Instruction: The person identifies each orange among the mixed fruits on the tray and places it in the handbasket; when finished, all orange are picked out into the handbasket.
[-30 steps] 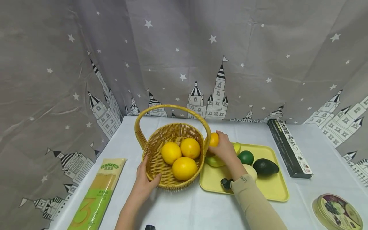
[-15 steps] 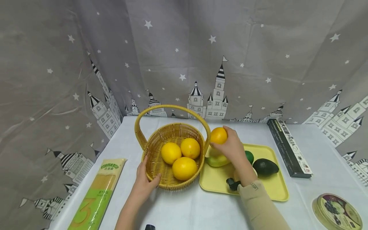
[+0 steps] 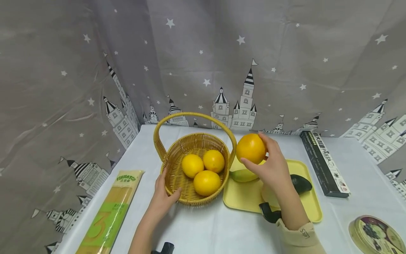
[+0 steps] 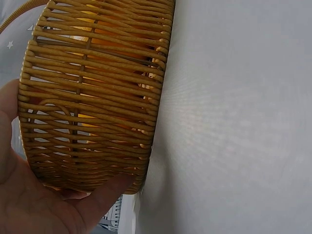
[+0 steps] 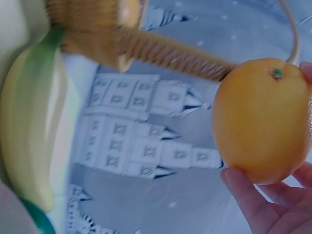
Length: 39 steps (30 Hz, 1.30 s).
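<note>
My right hand (image 3: pixel 275 167) holds an orange (image 3: pixel 251 148) up above the yellow tray, just right of the basket handle. Fingers and thumb sit round the fruit, and its green stem end shows in the right wrist view. My left hand (image 3: pixel 162 197) grips the front left side of the yellow wicker basket (image 3: pixel 196 202); in the left wrist view its thumb (image 4: pixel 109 197) lies along the outer weave. Inside the basket lie three orange-yellow fruits (image 3: pixel 207 183). On the tray (image 3: pixel 239 199), a banana (image 3: pixel 244 175) lies beneath the held orange.
A dark avocado (image 3: pixel 301 184) and a pale round fruit (image 3: pixel 269 194), partly hidden by my right arm, share the tray. A green spaghetti packet (image 3: pixel 111 215) lies at left. At right are a black pasta box (image 3: pixel 325 165) and a round tin (image 3: pixel 379 234).
My right hand has lifted the orange off the tray area, up and closer to the camera. The left hand stays at the basket. The head view has shifted slightly.
</note>
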Motion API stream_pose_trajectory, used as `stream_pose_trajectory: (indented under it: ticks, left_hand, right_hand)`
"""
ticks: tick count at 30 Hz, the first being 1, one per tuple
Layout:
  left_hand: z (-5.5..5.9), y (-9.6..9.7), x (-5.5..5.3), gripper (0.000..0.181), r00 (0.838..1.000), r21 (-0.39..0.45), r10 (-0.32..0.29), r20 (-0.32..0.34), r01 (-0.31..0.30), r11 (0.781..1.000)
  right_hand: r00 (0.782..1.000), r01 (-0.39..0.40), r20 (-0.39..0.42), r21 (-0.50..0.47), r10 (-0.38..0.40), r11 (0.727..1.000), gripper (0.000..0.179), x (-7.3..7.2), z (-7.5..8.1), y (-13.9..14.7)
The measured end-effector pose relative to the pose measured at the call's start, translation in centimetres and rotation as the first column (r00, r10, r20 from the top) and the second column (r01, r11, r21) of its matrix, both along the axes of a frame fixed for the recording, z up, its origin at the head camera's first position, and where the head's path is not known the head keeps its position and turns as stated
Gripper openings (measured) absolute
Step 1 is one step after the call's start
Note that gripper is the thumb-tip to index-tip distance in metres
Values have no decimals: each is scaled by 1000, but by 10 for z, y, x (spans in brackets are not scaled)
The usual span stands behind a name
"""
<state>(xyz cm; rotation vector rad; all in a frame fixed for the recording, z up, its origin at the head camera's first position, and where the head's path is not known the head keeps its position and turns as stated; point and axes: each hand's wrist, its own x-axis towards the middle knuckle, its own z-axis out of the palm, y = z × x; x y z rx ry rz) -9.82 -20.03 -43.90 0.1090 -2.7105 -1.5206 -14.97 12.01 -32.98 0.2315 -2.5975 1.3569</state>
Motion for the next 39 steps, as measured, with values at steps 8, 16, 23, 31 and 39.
stream_pose_trajectory:
  ticks: [8, 16, 23, 31, 39]
  left_hand:
    - [0, 0, -3, 91, 1000, 5, -10, -1, 10, 1000]
    - [-3, -4, -5, 93, 999, 21, -18, 33, 17, 1000]
    - [-4, -5, -4, 95, 999, 47, -27, 31, 25, 999]
    - [-2, -4, -1, 98, 1000, 53, -19, 24, 18, 998]
    - [1, -5, 1, 98, 999, 48, -5, 38, 3, 999]
  right_hand:
    - [984, -143, -118, -57, 136, 988, 84, 23, 3, -29]
    - [947, -321, -18, 39, 322, 946, 84, 6, -19, -83]
    - [890, -453, 29, 170, 455, 875, 84, -11, -43, -129]
    - [869, -483, 17, 255, 495, 838, 84, -11, -54, -153]
    - [869, -471, 0, 308, 495, 826, 84, -10, -59, -158]
